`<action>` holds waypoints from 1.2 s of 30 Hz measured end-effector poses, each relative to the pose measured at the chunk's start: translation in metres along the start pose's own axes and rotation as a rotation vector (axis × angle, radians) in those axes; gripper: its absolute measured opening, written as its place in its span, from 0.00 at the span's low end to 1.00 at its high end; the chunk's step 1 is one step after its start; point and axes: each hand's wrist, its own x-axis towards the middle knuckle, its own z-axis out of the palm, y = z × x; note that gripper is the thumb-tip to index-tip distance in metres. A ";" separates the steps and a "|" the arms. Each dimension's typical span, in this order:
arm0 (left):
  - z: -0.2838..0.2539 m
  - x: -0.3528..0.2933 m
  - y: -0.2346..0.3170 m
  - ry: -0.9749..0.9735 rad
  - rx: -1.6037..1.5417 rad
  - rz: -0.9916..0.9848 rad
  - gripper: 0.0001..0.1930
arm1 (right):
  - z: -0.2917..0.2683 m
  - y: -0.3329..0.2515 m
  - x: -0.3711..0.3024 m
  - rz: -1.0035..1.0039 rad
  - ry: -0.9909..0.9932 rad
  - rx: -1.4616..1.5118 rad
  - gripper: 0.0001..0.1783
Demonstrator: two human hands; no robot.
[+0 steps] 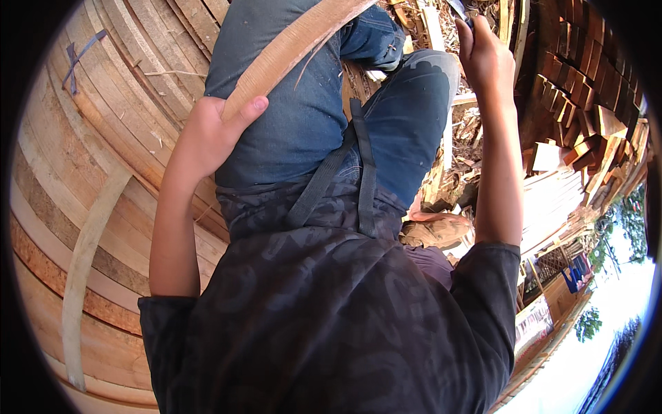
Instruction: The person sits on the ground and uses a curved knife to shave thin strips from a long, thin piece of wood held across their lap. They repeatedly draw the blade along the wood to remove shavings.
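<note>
My left hand (207, 138) is closed around the near end of a pale wooden slat (296, 45), thumb lying on top. The slat slants up and right across my jeans, its far end cut off by the upper edge. At the upper right, my right hand (486, 55) is closed on a tool (458, 8) with a dark handle and a bluish-grey metal part that looks like a blade. Most of that tool lies outside the picture, so its exact kind cannot be made out. A gap separates it from the slat.
Long boards (117, 138) are stacked on the left, with a loose pale strip (89, 269) across them. Wood shavings (469, 138) and scraps litter the ground by my right knee. Cut wood pieces (586, 90) pile up at far right. Black straps (365, 172) hang at my waist.
</note>
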 end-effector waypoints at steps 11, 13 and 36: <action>-0.004 0.009 0.009 -0.047 0.043 -0.029 0.29 | 0.001 0.015 -0.003 0.009 0.004 0.077 0.19; -0.004 0.009 0.004 -0.016 0.035 0.008 0.29 | 0.005 -0.007 -0.012 0.065 -0.094 0.072 0.20; -0.006 0.013 0.000 -0.020 0.050 -0.042 0.31 | -0.007 -0.014 -0.018 -0.044 -0.172 0.151 0.17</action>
